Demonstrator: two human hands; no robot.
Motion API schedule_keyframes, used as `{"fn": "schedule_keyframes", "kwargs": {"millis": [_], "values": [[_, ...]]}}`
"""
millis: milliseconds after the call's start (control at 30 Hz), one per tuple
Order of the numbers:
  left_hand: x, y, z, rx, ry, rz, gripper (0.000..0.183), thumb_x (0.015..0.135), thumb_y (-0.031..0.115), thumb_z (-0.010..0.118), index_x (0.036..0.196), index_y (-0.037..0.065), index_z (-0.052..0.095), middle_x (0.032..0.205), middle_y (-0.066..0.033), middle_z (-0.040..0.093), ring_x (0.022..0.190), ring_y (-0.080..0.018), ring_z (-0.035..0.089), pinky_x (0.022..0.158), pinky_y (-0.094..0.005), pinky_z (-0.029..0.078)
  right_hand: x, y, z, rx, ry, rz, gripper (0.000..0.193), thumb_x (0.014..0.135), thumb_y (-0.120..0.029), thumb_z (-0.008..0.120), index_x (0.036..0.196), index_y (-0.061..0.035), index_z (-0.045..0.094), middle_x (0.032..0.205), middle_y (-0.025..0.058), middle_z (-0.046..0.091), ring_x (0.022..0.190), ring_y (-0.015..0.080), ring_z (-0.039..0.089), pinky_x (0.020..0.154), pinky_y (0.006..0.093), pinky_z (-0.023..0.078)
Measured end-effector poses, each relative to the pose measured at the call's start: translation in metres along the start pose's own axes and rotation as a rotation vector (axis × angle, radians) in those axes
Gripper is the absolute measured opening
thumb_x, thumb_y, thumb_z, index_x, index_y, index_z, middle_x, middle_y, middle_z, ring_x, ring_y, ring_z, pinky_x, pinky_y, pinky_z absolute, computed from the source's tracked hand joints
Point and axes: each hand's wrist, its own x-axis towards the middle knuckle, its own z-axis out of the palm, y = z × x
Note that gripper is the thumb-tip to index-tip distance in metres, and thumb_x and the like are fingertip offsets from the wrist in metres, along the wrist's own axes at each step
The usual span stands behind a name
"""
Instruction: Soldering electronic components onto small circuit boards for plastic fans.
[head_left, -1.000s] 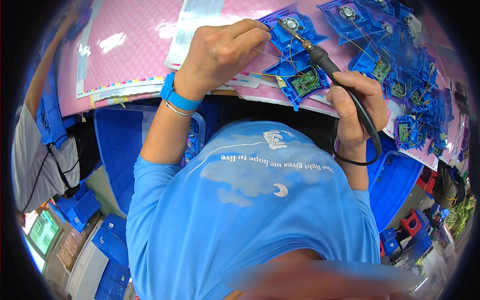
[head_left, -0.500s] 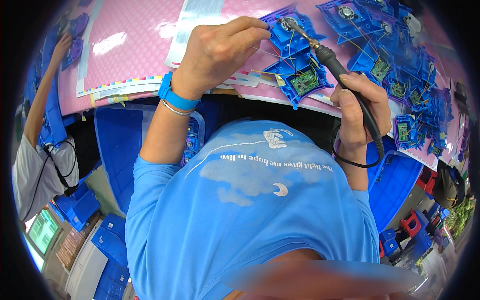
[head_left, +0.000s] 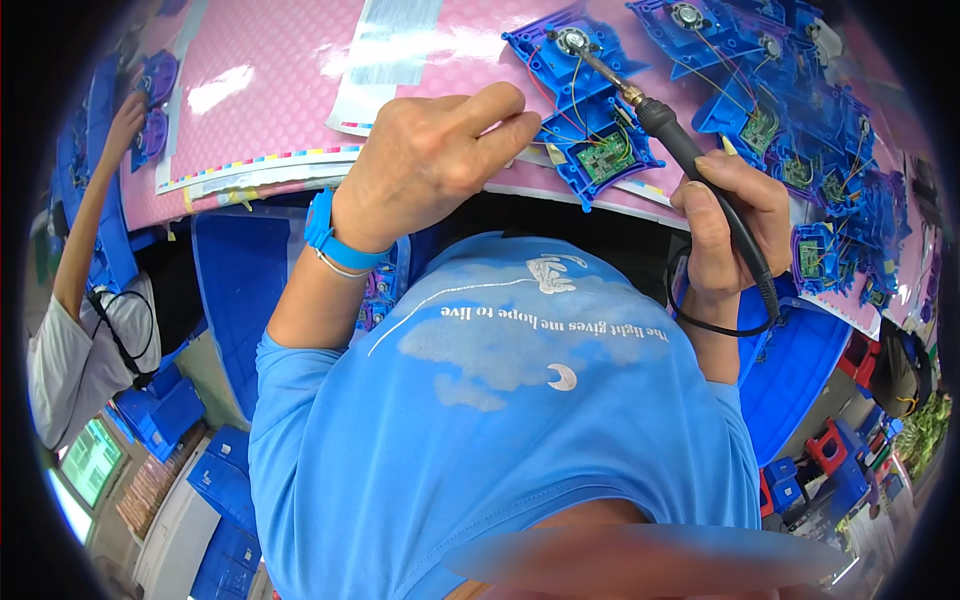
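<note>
My right hand (head_left: 735,215) is wrapped round the black handle of a soldering iron (head_left: 672,132). Its metal tip points up and left, at the edge of a small round speaker (head_left: 571,41) set in a blue plastic housing (head_left: 535,63). Thin red and yellow wires run from that part to a second blue housing half, which holds a green circuit board (head_left: 606,158). Left of these wires, my left hand (head_left: 435,155) is closed with thumb and forefinger pinched together. What lies in the pinch, possibly a wire end, is too small to make out.
More wired blue housings (head_left: 760,125) are heaped along the right of the pink-covered table (head_left: 270,95). Blue bins (head_left: 235,290) stand below its edge on both sides. The iron's cord (head_left: 715,328) loops beneath my right hand. At far left, another person's hand (head_left: 128,118) touches similar parts.
My left hand has moved down and slightly toward me, away from the speaker. The housing with the speaker has shifted a little left, and the iron's tip stays at the speaker.
</note>
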Motion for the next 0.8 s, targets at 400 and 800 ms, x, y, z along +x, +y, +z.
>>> {"fn": "schedule_keyframes", "kwargs": {"millis": [400, 800], "values": [[0.023, -0.020, 0.022, 0.044, 0.124, 0.072, 0.026, 0.077, 0.012, 0.075, 0.102, 0.006, 0.070, 0.100, -0.0052, 0.071, 0.072, -0.0165, 0.070, 0.055, -0.0276, 0.054, 0.002, 0.006, 0.004, -0.076, -0.055, 0.000, 0.022, 0.082, 0.002, 0.072, 0.103, 0.0049, 0.065, 0.082, 0.0129, 0.069, 0.067, 0.0159, 0.063, 0.064, 0.0276, 0.048], [0.022, -0.026, 0.030, -0.035, 0.124, 0.030, 0.024, 0.079, 0.015, 0.077, 0.100, 0.010, 0.066, 0.101, -0.0014, 0.070, 0.073, -0.0178, 0.070, 0.055, -0.0284, 0.054, 0.005, 0.013, 0.005, -0.030, -0.043, 0.001, 0.022, 0.080, -0.004, 0.078, 0.099, 0.0003, 0.070, 0.082, 0.0087, 0.072, 0.065, 0.0156, 0.062, 0.062, 0.0284, 0.047]]}}
